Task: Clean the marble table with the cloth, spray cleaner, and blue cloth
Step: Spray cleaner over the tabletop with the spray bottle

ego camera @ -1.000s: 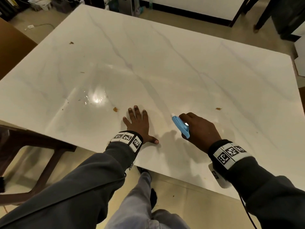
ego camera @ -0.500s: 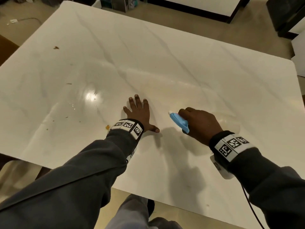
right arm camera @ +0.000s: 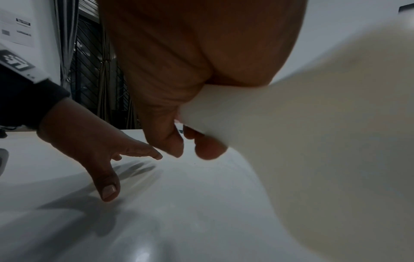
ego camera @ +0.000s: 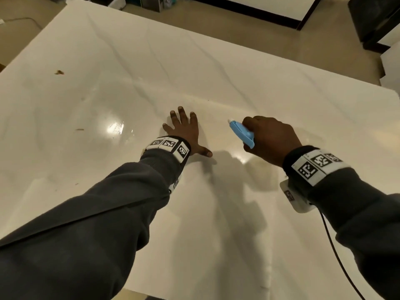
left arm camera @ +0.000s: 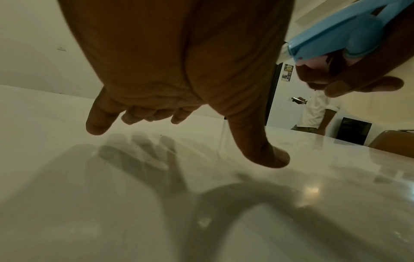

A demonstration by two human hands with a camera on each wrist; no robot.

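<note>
My right hand (ego camera: 268,141) grips a spray cleaner bottle with a blue trigger head (ego camera: 241,133), nozzle aimed left and away over the white marble table (ego camera: 238,68). In the right wrist view the pale bottle body (right arm camera: 313,141) fills the right side, with my fingers curled round it. The blue head (left arm camera: 340,35) also shows at the top right of the left wrist view. To the left of the bottle, my left hand (ego camera: 186,131) lies spread with straight fingers just above or on the marble, thumb (left arm camera: 264,154) pointing down. No cloth is in view.
Brown crumbs (ego camera: 58,72) lie at the far left of the table, with another speck (ego camera: 79,129) nearer. A wet glossy patch (ego camera: 115,127) shines left of my left hand. A person in a white shirt (left arm camera: 318,109) stands beyond the table. Dark furniture (ego camera: 374,20) stands at the back right.
Both hands have moved forward over the table, away from its near edge, keeping their spacing. The right hand still grips the spray bottle; the left stays spread flat.
</note>
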